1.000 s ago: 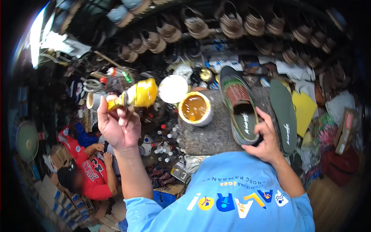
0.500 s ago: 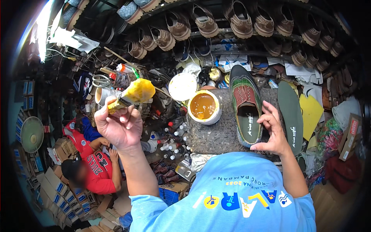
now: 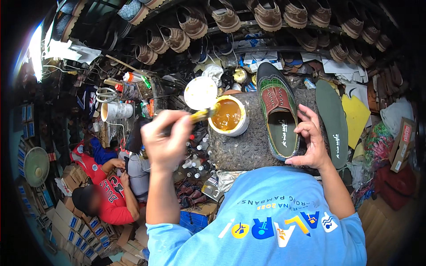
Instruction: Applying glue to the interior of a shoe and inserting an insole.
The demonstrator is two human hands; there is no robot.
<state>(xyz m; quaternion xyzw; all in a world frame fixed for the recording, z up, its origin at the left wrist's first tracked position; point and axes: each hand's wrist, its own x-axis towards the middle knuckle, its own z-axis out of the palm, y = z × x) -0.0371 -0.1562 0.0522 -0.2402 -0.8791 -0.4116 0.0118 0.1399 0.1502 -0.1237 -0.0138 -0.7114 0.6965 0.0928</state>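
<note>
Right hand [image 3: 310,142] steadies the green-and-brown leather brogue shoe [image 3: 277,116] on the rough stone slab [image 3: 242,146], fingers pinched on its heel rim. It looks stiff and light there. Left hand [image 3: 166,139] is clamped on a glue-smeared yellow brush [image 3: 202,115], tip in the round white pot of amber glue [image 3: 227,116]; likely slippery.

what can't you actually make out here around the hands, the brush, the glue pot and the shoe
- Head view: the brush is motion-blurred; its bristles can't be made out against the amber glue in the glue pot.
- Left hand: blurred, and its fingers hide the brush handle.
- Right hand: its palm is turned away, covering the near side of the shoe.
- Shoe sole: hidden, facing down on the stone block.
</note>
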